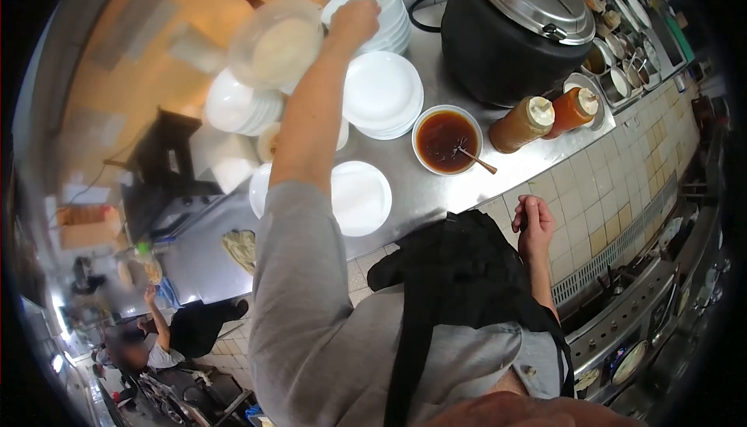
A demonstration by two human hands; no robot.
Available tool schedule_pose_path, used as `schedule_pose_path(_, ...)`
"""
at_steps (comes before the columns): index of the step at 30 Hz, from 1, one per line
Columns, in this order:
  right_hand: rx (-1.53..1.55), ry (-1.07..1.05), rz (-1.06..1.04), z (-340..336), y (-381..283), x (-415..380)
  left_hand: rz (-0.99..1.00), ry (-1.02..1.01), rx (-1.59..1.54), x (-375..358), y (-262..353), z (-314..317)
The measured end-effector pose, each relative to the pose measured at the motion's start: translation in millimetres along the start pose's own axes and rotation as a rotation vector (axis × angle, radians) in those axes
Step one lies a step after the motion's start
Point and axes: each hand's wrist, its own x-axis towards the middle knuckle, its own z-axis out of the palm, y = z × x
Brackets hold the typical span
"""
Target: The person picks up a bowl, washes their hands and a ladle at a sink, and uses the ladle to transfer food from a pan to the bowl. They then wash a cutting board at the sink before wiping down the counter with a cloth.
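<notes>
My left hand [355,22] reaches over the stack of white bowls [393,18] at the top, its fingers bent down at the bowls; what they hold, if anything, is hidden. A stack of white plates [381,91] stands just below the bowls. Another white plate [360,199] lies nearer my body, partly behind my forearm. To the right, a bowl of dark brown sauce [447,140] has a spoon resting in it. My right hand [534,221] hangs beyond the counter's front edge with its fingers curled, and I see nothing in it.
A large black pot [506,38] with a metal lid stands at the upper right. Two sauce bottles [523,125] are beside it. More white dishes [237,104] and a clear container [276,42] lie left of my arm. Another person [159,341] is at the lower left.
</notes>
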Motion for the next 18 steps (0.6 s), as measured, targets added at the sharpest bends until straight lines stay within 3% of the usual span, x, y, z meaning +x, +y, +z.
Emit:
schedule_pose_path(4, -0.046, -0.019, -0.04, 3, -3, -1, 0.225, -0.181, 0.264, -16, 3, 3)
schedule_pose_path(8, 0.029, 0.083, -0.021, -6, 0, -5, 0.29, -0.195, 0.272, -15, 7, -1)
schedule_pose_path(11, 0.102, 0.162, -0.022, -10, 0, -8, 0.273, -0.212, 0.282, -9, 5, -7)
schedule_pose_path(13, 0.14, 0.212, -0.012, -11, 3, -9, 0.152, -0.125, 0.203, -8, 5, -13)
schedule_pose_path(18, 0.216, 0.238, -0.009, -5, 9, -3, 0.125, -0.21, 0.124, 13, 9, -13)
